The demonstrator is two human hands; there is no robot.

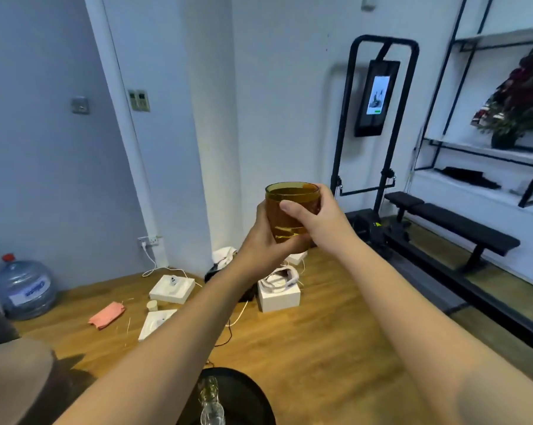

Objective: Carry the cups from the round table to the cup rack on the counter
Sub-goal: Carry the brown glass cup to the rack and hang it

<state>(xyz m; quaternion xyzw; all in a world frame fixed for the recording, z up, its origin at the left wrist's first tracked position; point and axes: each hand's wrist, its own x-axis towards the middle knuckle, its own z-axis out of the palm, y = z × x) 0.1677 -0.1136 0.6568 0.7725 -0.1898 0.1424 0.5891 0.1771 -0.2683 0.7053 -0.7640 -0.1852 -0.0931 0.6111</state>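
Because the amber cup must stay upright in transit, I grip it with both: left hand cradling its lower wall, right hand wrapped near the rim, high above the floor; no rack visible.

Amber cup — both hands around it

The cup was glossy amber glass; the floor was smooth polished wood; the bench had matt black padding.
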